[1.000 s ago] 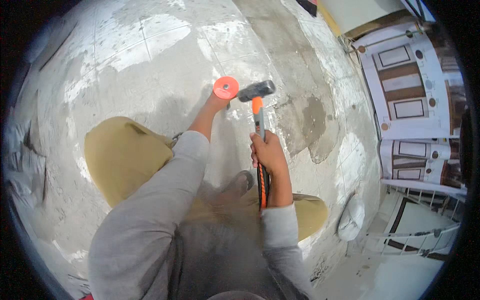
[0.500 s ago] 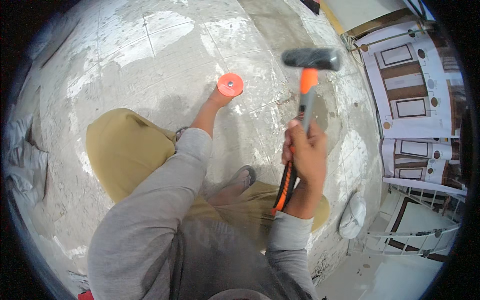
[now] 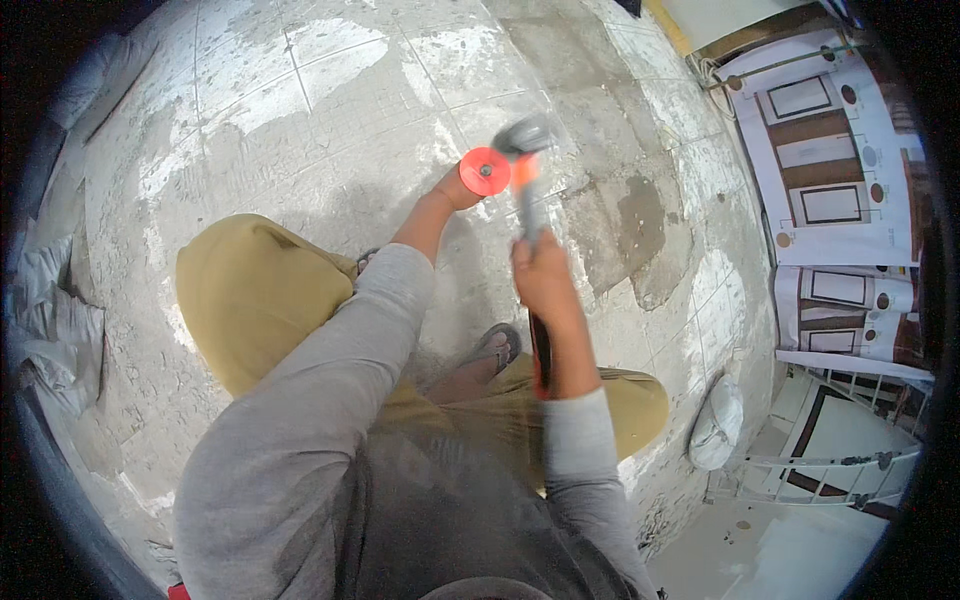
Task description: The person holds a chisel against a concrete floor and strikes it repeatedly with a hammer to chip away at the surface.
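Note:
My left hand (image 3: 457, 190) is closed round a chisel, seen end-on. Its round orange hand guard (image 3: 485, 184) with a metal striking end in the middle covers most of the fingers, and the blade is hidden below. Wrapped round the grey, orange and black handle, my right hand (image 3: 543, 277) grips a club hammer (image 3: 531, 205). The dark hammer head, smeared by motion, is just beyond and right of the guard; whether it touches the striking end I cannot tell. Both hands are over the worn, patchy floor (image 3: 340, 130), where tile lines show.
My sandalled foot (image 3: 497, 345) and bent knee in tan trousers (image 3: 255, 300) are close below the hands. A broken, damp patch (image 3: 640, 215) lies to the right. Farther right are a white sack (image 3: 716, 425), printed sheets (image 3: 815, 150) and a ladder (image 3: 830, 463). Crumpled grey sheeting (image 3: 65, 320) lies left.
The hammer has swung left and nearer the chisel, its head now close to the orange guard. My left hand with the chisel appears slightly farther right in the picture.

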`<action>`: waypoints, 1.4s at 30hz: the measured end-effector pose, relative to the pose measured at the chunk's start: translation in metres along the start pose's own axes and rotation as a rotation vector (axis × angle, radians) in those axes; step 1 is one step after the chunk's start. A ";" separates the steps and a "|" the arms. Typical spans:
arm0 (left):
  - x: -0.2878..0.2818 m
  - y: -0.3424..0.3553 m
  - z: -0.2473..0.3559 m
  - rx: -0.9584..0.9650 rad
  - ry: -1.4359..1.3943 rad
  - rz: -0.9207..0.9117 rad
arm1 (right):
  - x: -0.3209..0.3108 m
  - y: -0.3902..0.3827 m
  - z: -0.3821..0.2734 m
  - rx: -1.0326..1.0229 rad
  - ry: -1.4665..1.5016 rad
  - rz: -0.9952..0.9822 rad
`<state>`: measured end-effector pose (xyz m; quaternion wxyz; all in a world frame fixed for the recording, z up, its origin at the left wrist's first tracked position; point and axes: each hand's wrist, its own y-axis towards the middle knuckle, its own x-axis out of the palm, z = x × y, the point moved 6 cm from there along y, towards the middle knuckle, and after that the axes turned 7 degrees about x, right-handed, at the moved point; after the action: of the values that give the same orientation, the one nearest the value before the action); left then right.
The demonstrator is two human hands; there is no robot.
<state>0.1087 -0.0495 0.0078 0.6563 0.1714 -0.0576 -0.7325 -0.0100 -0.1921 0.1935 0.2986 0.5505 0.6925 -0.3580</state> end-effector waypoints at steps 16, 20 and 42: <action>-0.038 -0.035 0.009 -0.201 0.174 0.218 | -0.087 -0.043 -0.049 0.210 0.605 -0.028; -0.032 -0.039 -0.018 -0.165 0.095 0.265 | -0.131 -0.053 -0.109 -0.045 0.743 0.096; -0.039 -0.044 0.013 -0.189 -0.006 0.476 | 0.014 -0.046 0.036 0.456 0.515 -0.245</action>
<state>0.0658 -0.0073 0.0131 0.8232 0.0889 -0.0296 -0.5600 -0.0571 -0.2201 0.1697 -0.0608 0.5881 0.7082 -0.3859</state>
